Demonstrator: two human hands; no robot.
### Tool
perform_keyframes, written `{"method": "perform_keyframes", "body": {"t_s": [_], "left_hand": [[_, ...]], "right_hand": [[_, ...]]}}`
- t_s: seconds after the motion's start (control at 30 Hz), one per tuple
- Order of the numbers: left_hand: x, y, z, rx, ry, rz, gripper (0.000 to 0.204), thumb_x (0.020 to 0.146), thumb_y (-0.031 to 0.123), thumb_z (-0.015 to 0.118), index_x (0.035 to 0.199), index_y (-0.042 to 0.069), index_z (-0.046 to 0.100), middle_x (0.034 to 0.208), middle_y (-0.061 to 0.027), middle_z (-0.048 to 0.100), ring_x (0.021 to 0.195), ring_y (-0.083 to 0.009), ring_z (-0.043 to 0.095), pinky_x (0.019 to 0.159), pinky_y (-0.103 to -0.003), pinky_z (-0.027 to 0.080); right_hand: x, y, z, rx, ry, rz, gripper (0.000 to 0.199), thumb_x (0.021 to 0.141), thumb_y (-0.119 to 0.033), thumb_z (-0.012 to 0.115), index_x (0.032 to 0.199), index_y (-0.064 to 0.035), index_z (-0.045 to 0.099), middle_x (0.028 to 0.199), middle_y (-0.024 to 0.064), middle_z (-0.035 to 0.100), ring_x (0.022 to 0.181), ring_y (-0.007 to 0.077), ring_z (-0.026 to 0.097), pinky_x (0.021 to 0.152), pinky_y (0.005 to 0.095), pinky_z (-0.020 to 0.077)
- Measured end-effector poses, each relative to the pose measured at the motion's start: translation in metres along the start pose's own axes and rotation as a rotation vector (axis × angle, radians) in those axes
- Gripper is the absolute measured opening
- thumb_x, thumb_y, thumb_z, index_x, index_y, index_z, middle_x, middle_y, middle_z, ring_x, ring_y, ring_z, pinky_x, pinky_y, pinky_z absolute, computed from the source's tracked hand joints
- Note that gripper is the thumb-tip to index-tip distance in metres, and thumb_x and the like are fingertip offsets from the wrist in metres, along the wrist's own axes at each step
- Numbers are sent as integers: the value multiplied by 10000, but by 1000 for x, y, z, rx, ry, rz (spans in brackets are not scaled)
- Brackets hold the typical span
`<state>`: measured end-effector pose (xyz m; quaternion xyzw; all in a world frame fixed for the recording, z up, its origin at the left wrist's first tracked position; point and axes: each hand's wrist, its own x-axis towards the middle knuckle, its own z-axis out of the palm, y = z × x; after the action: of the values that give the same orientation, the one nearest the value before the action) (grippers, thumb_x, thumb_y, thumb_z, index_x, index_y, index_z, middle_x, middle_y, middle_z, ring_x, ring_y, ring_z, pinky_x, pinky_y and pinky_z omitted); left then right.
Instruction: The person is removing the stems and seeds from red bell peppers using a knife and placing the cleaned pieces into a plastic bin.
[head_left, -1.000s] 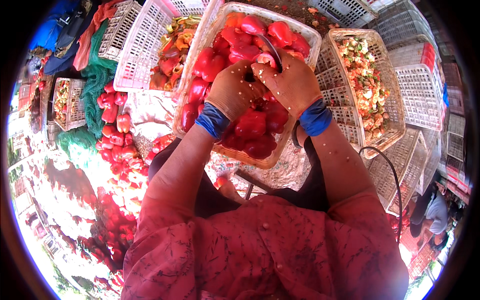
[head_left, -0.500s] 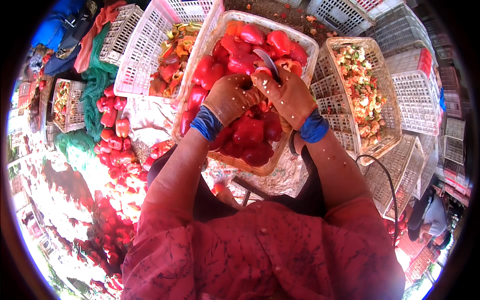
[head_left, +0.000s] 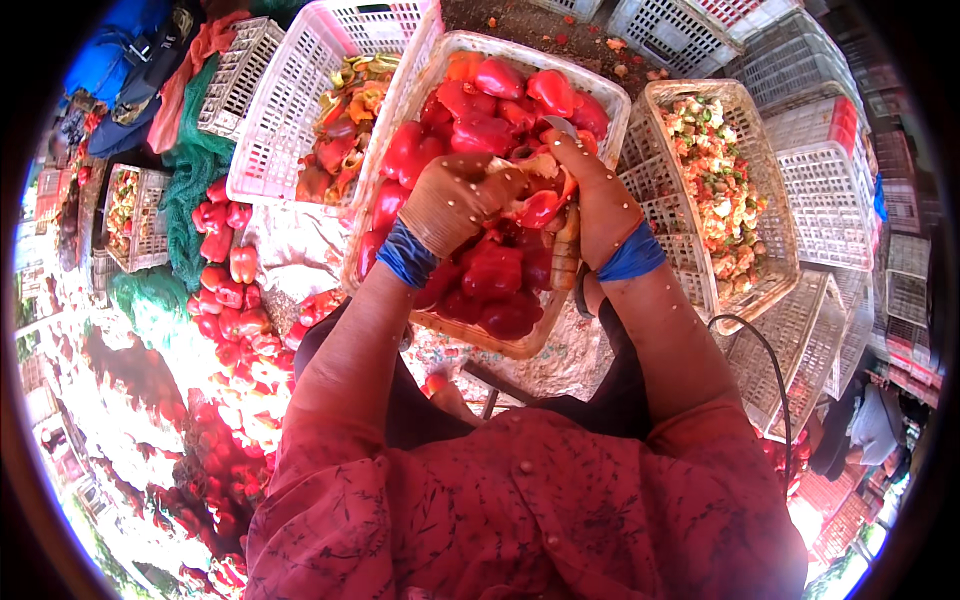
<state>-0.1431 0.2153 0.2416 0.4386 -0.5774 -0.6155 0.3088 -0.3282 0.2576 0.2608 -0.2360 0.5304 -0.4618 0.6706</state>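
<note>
Both my hands wear orange-brown gloves, with blue bands at the wrists, and are dotted with pale seeds. Between them a cut red bell pepper (head_left: 541,207) shows its pale inside. My left hand (head_left: 455,203) has its fingers curled at the pepper's left side, gripping it. My right hand (head_left: 602,205) is closed around a knife, whose short curved blade (head_left: 560,125) sticks out beyond the thumb; its handle is mostly hidden. Right below the hands is a white crate (head_left: 622,110) of glossy red peppers (head_left: 494,268), several of them cut open.
At the left, a pinkish-white crate (head_left: 262,150) holds pepper scraps. A crate (head_left: 783,215) of seedy cores (head_left: 722,190) stands at the right. Whole red peppers (head_left: 243,260) are piled on the ground at the left, near green netting (head_left: 187,175). Stacked crates (head_left: 825,185) stand farther right.
My hands have moved slightly apart, and the pepper between them now shows its pale inside. The knife blade has dropped lower behind the right thumb, so less of it shows.
</note>
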Motion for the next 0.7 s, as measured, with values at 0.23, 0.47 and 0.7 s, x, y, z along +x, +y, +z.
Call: {"method": "perform_keyframes", "body": {"t_s": [0.23,0.47,0.7], "left_hand": [[9,5,-13,-365,285,-102,339,916,401,614,837,72,630,609,-46,589,430,-136,500,383,-259,344],[24,-6,-26,-405,536,-98,368,918,417,606,827,62,642,622,-47,606,452,-159,533,399,-272,363],[12,6,-5,-212,669,16,245,914,307,706,929,64,679,658,9,609,507,-68,531,439,-221,395]], "right_hand": [[22,2,-16,-1092,109,-519,549,838,-491,700,1267,-161,610,976,121,726,848,312,707,700,417,557],[33,23,-20,-1204,289,-399,394,853,-391,668,1157,-140,663,995,169,705,888,345,686,746,469,545],[18,18,-42,130,196,-95,291,959,-273,521,919,-19,657,748,107,675,592,200,638,546,345,533]]}}
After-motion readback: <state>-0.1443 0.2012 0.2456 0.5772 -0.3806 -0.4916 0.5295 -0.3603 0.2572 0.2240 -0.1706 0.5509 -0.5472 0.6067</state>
